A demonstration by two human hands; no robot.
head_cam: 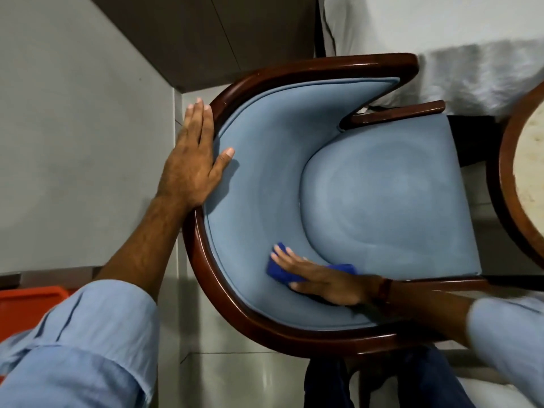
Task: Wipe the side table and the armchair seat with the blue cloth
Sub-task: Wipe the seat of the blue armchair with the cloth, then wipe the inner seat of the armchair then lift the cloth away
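I look straight down on an armchair with a curved dark wooden frame and light blue upholstery; its seat cushion fills the middle of the view. My right hand lies flat on the dark blue cloth, pressing it against the padded inner backrest just beside the seat's edge. My left hand rests palm down on the top of the wooden back rail, fingers spread, thumb on the padding, holding nothing. The round side table, wood-rimmed with a pale top, shows partly at the right edge.
A bed with white sheets and a fuzzy white blanket lies beyond the chair. A dark cabinet stands at the top, next to a pale wall. An orange object sits at the lower left on the tiled floor.
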